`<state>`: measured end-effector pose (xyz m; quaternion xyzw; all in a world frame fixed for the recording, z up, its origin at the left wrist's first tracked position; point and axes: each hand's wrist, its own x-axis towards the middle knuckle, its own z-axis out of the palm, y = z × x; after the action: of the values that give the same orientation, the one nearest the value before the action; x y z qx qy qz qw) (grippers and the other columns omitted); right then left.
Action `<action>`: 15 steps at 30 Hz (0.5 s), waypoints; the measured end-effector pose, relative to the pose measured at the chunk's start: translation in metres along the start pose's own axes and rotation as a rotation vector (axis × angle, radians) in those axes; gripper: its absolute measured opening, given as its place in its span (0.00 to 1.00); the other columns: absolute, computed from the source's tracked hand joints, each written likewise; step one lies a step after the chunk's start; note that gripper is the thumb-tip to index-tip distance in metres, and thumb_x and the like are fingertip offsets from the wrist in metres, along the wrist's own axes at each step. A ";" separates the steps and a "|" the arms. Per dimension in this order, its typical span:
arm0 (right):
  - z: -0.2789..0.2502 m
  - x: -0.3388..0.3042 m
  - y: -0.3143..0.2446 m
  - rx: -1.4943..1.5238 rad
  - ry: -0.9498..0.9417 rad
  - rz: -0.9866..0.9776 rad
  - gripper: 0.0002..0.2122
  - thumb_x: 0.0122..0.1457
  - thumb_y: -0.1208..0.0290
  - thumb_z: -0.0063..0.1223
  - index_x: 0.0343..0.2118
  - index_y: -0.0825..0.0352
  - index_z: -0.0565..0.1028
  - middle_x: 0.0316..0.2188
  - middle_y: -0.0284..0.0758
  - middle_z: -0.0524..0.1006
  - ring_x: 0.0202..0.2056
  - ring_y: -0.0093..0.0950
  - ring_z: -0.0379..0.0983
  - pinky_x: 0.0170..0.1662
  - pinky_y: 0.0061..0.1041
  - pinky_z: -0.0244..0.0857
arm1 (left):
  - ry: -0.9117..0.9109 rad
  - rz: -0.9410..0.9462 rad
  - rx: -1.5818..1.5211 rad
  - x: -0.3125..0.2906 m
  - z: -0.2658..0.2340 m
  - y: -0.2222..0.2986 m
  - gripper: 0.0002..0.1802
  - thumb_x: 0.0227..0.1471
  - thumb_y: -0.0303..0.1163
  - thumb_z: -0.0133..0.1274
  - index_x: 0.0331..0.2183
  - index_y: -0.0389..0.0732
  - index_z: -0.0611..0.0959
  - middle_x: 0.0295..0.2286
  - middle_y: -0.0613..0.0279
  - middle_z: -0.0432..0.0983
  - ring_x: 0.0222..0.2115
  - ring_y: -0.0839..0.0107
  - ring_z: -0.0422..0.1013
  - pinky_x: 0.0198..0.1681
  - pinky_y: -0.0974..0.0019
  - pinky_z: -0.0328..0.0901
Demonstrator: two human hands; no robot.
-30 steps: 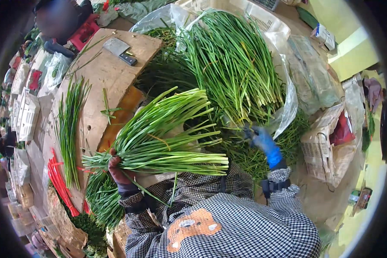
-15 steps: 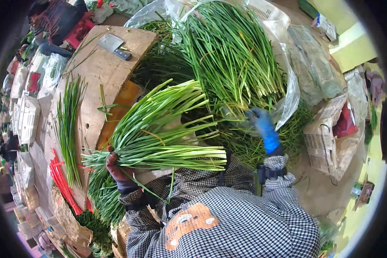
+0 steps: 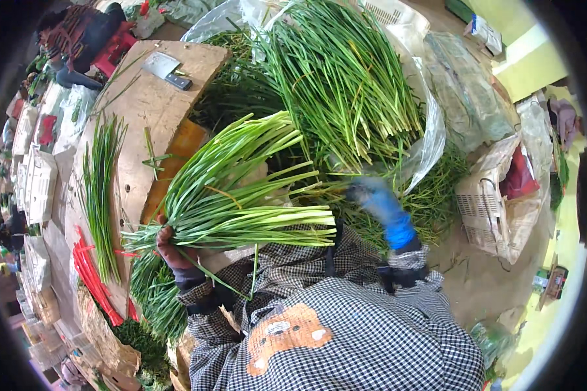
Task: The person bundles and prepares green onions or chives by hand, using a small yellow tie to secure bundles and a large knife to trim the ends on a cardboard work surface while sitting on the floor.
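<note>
A thick bunch of long green chives (image 3: 241, 189) fans out in front of me, its pale cut ends pointing right. My left hand (image 3: 171, 244) is wrapped round its leafy left end, closed. To the right of the bunch, my right hand (image 3: 378, 202), in a blue glove, is apart from it and over loose green scraps. Motion smears its fingers, so what they hold cannot be made out. Beyond it lies a large heap of chives (image 3: 339, 78) in a clear plastic bag (image 3: 434, 124).
A wooden board (image 3: 166, 98) at the left bears a cleaver (image 3: 166, 68) and a small row of chives (image 3: 103, 189). Red ties (image 3: 91, 277) hang by its near edge. A white plastic crate (image 3: 486, 205) stands at the right. Another person (image 3: 81, 39) sits far left.
My right hand has moved left and a little nearer, toward the cut ends of the bunch. My left hand keeps its hold, and the view has shifted slightly.
</note>
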<state>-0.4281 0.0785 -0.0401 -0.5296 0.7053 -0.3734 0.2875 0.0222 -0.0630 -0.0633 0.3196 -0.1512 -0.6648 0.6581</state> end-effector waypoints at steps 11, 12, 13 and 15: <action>-0.108 -0.079 -0.023 -0.386 0.090 0.514 0.23 0.50 0.61 0.55 0.48 0.66 0.68 0.37 0.46 0.75 0.37 0.35 0.73 0.41 0.31 0.65 | -0.047 -0.018 -0.024 -0.011 0.039 -0.008 0.15 0.39 0.28 0.50 0.35 0.44 0.78 0.36 0.64 0.73 0.35 0.68 0.69 0.44 0.58 0.64; -0.087 -0.059 -0.021 -0.129 -0.034 0.462 0.23 0.51 0.61 0.55 0.48 0.68 0.68 0.36 0.44 0.75 0.35 0.33 0.73 0.40 0.27 0.66 | -0.047 -0.047 -0.045 -0.013 0.044 -0.008 0.15 0.38 0.28 0.50 0.35 0.44 0.77 0.35 0.64 0.73 0.35 0.67 0.69 0.44 0.59 0.64; -0.058 -0.040 -0.021 0.459 -0.069 0.320 0.23 0.52 0.55 0.54 0.43 0.71 0.71 0.33 0.42 0.76 0.33 0.28 0.73 0.38 0.24 0.66 | -0.043 -0.065 -0.064 -0.014 0.045 -0.007 0.16 0.38 0.28 0.51 0.35 0.44 0.77 0.35 0.63 0.73 0.35 0.67 0.69 0.44 0.59 0.64; -0.011 0.002 -0.060 0.270 -0.114 0.049 0.25 0.53 0.50 0.50 0.39 0.73 0.72 0.30 0.38 0.76 0.30 0.22 0.70 0.33 0.24 0.64 | -0.034 -0.070 -0.055 -0.014 0.048 -0.006 0.16 0.38 0.27 0.50 0.36 0.44 0.77 0.35 0.62 0.73 0.35 0.66 0.69 0.44 0.58 0.64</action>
<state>-0.4052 0.0693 0.0160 -0.4891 0.6438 -0.4271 0.4048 -0.0130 -0.0593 -0.0276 0.2951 -0.1329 -0.6966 0.6403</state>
